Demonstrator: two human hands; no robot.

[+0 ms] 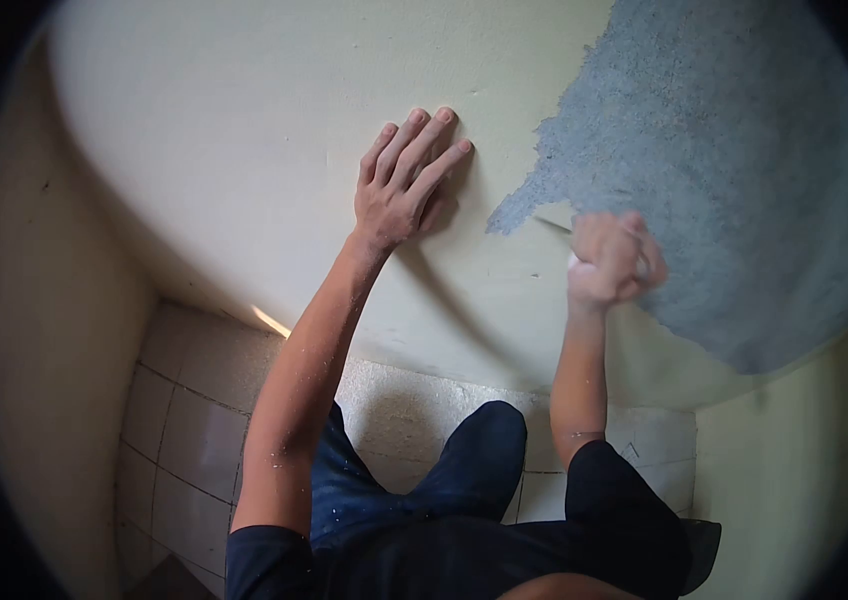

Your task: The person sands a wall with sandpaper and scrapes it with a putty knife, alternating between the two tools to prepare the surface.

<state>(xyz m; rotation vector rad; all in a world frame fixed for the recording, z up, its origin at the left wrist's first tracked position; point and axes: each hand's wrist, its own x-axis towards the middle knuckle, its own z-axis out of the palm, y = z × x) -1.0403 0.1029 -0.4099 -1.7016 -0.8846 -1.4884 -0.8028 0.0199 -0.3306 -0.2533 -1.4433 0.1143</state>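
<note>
My left hand rests against the cream-painted wall, its fingers stretched out and slightly spread, holding nothing. To its right, my right hand is wrapped round a scraper, and both are blurred. Only a thin, dark strip of the blade shows, pointing left at the lower left tip of a bare grey patch. The fist hides the handle. Ragged paint edges border the patch on its left, where grey plaster meets cream paint.
Below the wall lies a tiled floor, with pale dust and crumbs along the wall's foot. My knees are close to the wall. A side wall stands at the left, another at the lower right.
</note>
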